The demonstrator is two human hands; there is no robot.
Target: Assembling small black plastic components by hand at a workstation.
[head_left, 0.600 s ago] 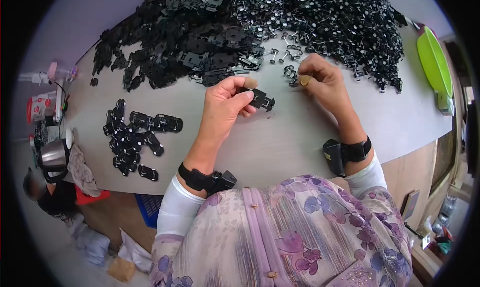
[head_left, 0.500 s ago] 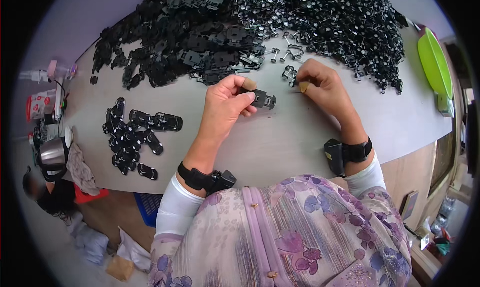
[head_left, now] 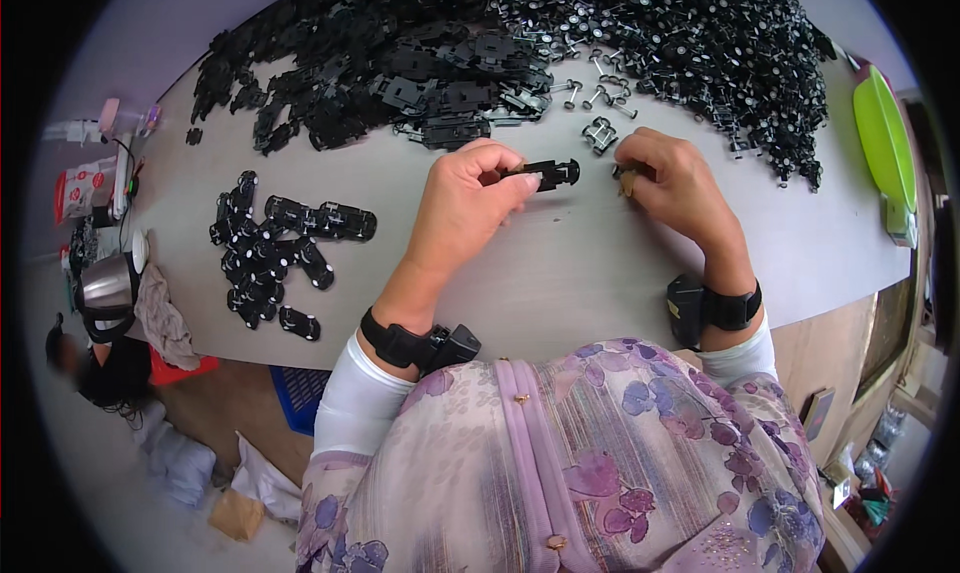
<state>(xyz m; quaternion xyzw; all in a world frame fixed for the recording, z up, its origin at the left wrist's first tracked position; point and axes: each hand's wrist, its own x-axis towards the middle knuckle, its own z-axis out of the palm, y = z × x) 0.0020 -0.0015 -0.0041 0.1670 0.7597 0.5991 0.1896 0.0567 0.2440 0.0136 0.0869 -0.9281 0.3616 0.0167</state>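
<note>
My left hand (head_left: 475, 195) pinches a black toy car chassis (head_left: 552, 175) between thumb and fingers, its free end pointing right, tilted above the table. To its right, my right hand (head_left: 665, 178) is closed in a pinch on a small wheel axle (head_left: 618, 172); only a dark bit shows, the rest being hidden by the fingers. Tan covers wrap some fingertips. Just beyond the right hand lie a couple of wheel axles (head_left: 600, 134) with silver rods. At the left, several chassis fitted with wheels (head_left: 255, 263) lie in a loose cluster.
Across the far side of the table (head_left: 560, 293) spreads a heap of black chassis (head_left: 400, 78), beside a large heap of wheel axles (head_left: 700, 58). A green basin (head_left: 884, 143) stands at the right edge. A kettle (head_left: 108, 283) and a cloth (head_left: 165, 318) are at far left, near another person (head_left: 100, 383).
The chassis in my left hand has tilted more edge-on and moved slightly right. My right hand has shifted right and a little nearer, away from the loose axles.
</note>
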